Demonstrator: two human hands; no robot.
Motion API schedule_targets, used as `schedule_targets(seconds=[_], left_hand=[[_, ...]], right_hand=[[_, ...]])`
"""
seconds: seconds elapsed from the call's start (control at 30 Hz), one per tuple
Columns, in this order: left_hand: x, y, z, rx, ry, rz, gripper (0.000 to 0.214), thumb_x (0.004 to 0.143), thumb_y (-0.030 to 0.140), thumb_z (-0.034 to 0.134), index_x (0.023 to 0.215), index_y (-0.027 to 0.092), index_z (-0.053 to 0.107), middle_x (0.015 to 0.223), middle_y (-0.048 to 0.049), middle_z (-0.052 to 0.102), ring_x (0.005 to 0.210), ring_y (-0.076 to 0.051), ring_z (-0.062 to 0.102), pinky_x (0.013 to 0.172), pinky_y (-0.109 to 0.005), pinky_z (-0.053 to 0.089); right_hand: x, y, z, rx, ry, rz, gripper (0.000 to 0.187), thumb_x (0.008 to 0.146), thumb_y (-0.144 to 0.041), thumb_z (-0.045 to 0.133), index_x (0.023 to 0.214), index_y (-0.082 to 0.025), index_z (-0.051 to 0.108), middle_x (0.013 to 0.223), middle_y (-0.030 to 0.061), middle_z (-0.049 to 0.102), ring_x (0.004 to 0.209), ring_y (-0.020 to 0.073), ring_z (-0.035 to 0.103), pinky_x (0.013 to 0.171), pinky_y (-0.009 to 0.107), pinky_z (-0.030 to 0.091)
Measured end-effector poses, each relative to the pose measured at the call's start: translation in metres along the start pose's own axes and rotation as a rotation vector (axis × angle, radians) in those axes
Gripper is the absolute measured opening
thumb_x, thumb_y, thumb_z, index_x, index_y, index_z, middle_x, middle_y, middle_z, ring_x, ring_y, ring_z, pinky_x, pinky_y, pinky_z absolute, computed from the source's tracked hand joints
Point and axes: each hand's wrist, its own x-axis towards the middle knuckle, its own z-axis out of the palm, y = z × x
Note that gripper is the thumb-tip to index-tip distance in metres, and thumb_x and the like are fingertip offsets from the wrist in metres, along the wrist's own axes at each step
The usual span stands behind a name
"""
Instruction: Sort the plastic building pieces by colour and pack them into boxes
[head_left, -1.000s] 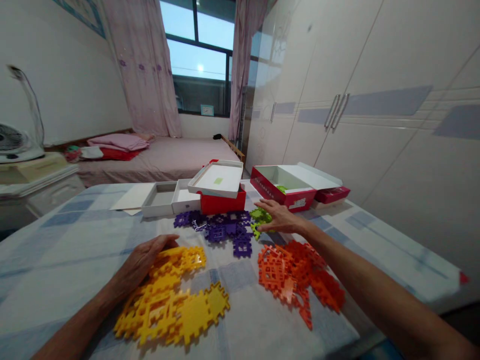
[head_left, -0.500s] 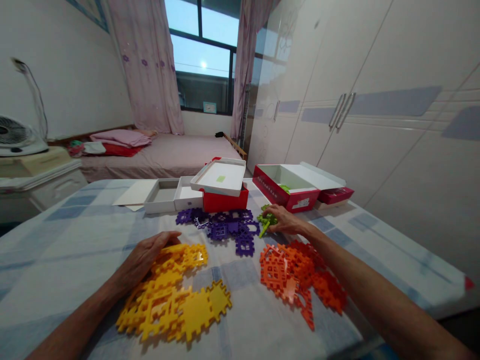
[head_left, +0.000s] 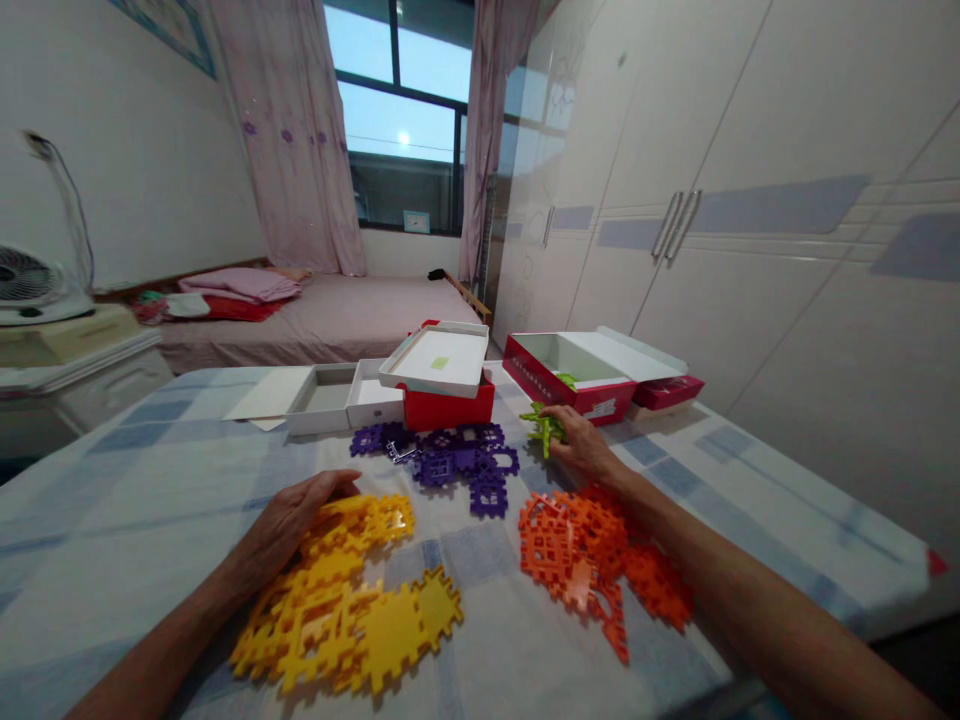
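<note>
My right hand (head_left: pixel 583 440) is closed on several green interlocking toy pieces (head_left: pixel 544 430), in front of the dark red box. My left hand (head_left: pixel 306 505) lies with its fingers stretched out along the far left edge of a pile of yellow interlocking pieces (head_left: pixel 330 610); its fingertips are partly hidden. Purple interlocking pieces (head_left: pixel 465 458) are spread flat between the hands, farther back. A heap of orange interlocking pieces (head_left: pixel 592 540) lies nearer me, beside my right forearm.
A dark red box (head_left: pixel 570 385) with its white lid folded back holds some green pieces. A white tray (head_left: pixel 442 358) rests tilted on a red box (head_left: pixel 450 408). Shallow white boxes (head_left: pixel 322 400) stand left of it on the checked tablecloth (head_left: pixel 112 500). Behind is a bed (head_left: pixel 375 310).
My right hand has shifted slightly right, and the green pieces in it have turned and spread. The left hand stays beside the yellow pile. The view has tipped up slightly.
</note>
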Motion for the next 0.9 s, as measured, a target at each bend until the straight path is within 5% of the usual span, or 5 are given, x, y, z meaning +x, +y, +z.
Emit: schedule_targets(seconds=[0.33,0.5,0.6,0.77,0.9], left_hand=[[0.0,0.001,0.001,-0.021,0.006,-0.001,0.054,0.085,0.062,0.035,0.109,0.024,0.065,0.1,-0.0027,0.071,0.091,-0.022,0.066,0.087,-0.029,0.049],[-0.001,0.002,0.0,-0.009,0.002,-0.009,0.054,0.086,0.062,0.034,0.109,0.024,0.064,0.101,-0.003,0.071,0.093,-0.022,0.065,0.09,-0.031,0.047],[-0.001,0.003,0.0,0.015,0.007,-0.006,0.056,0.085,0.064,0.033,0.108,0.024,0.065,0.101,-0.0038,0.07,0.095,-0.023,0.064,0.092,-0.033,0.046],[-0.001,0.005,0.0,0.04,0.02,0.024,0.056,0.085,0.064,0.032,0.106,0.025,0.067,0.1,-0.0038,0.07,0.096,-0.023,0.064,0.093,-0.034,0.046],[-0.001,0.004,0.0,0.016,0.032,0.027,0.052,0.086,0.061,0.034,0.105,0.026,0.068,0.097,-0.0025,0.071,0.091,-0.022,0.065,0.086,-0.031,0.049]], right_hand=[[0.007,-0.027,-0.038,0.101,0.145,0.087,0.041,0.069,-0.016,0.049,0.109,-0.017,0.056,0.095,0.0053,0.064,0.081,0.0176,0.06,0.076,0.031,0.046],[0.061,-0.024,-0.082,0.145,0.329,0.082,0.043,0.068,-0.018,0.056,0.111,-0.018,0.054,0.097,0.0037,0.065,0.085,0.0159,0.061,0.079,0.03,0.047],[0.098,-0.006,-0.099,0.055,0.37,0.198,0.043,0.069,-0.018,0.057,0.112,-0.015,0.055,0.098,0.0056,0.065,0.087,0.0158,0.061,0.08,0.031,0.048],[0.112,0.022,-0.094,-0.151,0.249,0.369,0.05,0.064,-0.014,0.061,0.113,-0.013,0.058,0.105,0.0112,0.062,0.097,0.0227,0.058,0.088,0.038,0.046],[0.09,0.011,-0.066,-0.181,0.253,0.326,0.04,0.07,-0.013,0.054,0.109,-0.014,0.061,0.106,0.0123,0.06,0.104,0.0252,0.055,0.095,0.04,0.042]])
